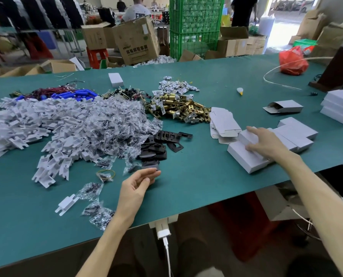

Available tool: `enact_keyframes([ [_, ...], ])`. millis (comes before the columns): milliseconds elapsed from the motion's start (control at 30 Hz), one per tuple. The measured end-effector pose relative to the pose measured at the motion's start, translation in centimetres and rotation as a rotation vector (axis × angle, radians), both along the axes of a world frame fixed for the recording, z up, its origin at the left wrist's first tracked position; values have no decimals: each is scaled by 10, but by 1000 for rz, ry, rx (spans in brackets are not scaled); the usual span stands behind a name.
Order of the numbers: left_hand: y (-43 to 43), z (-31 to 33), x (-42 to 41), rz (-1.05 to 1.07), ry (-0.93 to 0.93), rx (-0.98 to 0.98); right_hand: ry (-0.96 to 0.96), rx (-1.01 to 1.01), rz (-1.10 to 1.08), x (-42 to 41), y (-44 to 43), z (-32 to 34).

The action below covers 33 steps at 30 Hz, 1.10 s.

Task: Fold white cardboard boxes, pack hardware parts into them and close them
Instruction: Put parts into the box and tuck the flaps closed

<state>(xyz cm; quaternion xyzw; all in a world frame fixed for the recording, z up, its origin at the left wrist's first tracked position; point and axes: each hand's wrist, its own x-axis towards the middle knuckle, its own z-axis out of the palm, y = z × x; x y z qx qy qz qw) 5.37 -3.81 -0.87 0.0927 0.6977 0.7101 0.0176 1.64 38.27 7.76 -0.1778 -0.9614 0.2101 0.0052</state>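
Observation:
My right hand lies with fingers spread on top of a closed white box at the near end of a row of closed white boxes. My left hand hovers palm up with relaxed fingers and holds nothing, its fingertips just short of the pile of black metal plates. A stack of flat white box blanks lies left of the row. Behind the stack sits a heap of brass latch parts. White cardboard inserts and small bags of screws cover the left half of the green table.
An open-ended white box and a stack of white boxes lie at the right. A glue bottle, a red bag, a lone white box and blue cylinders with wires sit farther back. Cartons and green crates stand beyond the table.

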Motion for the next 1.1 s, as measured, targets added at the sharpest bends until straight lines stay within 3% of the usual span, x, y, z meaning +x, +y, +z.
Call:
enact_keyframes([
  [267,-2,0,1,17,10,-38,-43,18,-22,-9,17,0],
  [400,-2,1,1,26,12,-42,-112,157,-73,-22,11,-3],
  [600,-1,3,2,30,7,-58,3,399,170,-61,-31,-10],
  [833,0,3,3,65,-13,-41,-183,457,115,-86,-61,-15],
  [1100,-1,6,4,7,-24,5,16,416,58,-71,-73,4],
])
